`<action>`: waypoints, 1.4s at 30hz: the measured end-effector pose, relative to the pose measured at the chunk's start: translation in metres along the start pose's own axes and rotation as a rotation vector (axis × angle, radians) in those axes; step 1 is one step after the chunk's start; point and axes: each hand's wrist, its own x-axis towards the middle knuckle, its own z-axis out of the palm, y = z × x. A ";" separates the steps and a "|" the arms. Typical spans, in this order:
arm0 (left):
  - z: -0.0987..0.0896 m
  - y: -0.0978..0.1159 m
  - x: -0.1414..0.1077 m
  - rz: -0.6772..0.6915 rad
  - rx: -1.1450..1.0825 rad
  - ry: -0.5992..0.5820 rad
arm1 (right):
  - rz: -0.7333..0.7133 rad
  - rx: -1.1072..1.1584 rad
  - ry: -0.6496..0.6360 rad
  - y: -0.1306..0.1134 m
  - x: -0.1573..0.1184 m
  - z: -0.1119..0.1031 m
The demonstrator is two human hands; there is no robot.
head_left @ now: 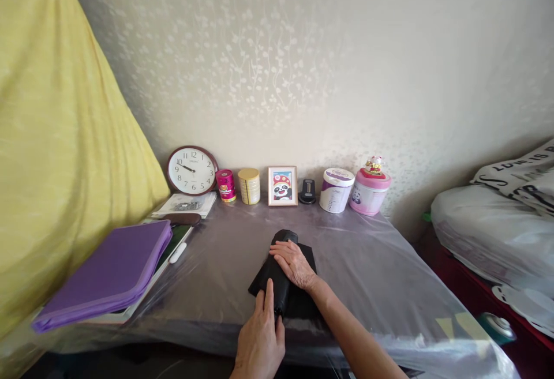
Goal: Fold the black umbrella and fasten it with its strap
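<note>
A black roll-shaped bundle [281, 275] lies lengthwise on the plastic-covered table [216, 263], with loose flat flaps of the same black material spread out on both sides. Its exact kind does not show. My left hand [262, 333] grips the near end, with the index finger stretched along the left side and the thumb on the right. Coming in from the right, my right hand [295, 265] lies across the upper part, its fingers together and bent over the roll. The right thumb and the underside of the bundle are hidden.
Along the wall stand a clock [193, 170], a pink can [225, 186], a yellow-lidded tin [249, 186], a panda picture frame [283, 186], a small black device [307, 191], a white-and-purple canister [336, 190] and a pink-lidded tub [370, 192]. A purple folder [108, 269] lies left.
</note>
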 end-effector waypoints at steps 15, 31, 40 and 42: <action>-0.002 0.000 -0.002 -0.019 -0.068 -0.032 | 0.604 0.041 0.204 0.062 0.025 -0.008; -0.008 -0.003 -0.003 0.006 -0.153 0.000 | 0.904 0.480 0.349 0.029 -0.023 -0.026; -0.005 -0.004 -0.002 0.026 -0.158 0.036 | 0.950 0.561 0.243 0.010 -0.012 -0.024; -0.006 -0.004 -0.002 0.022 -0.162 0.028 | 0.960 0.584 0.190 0.004 -0.010 -0.025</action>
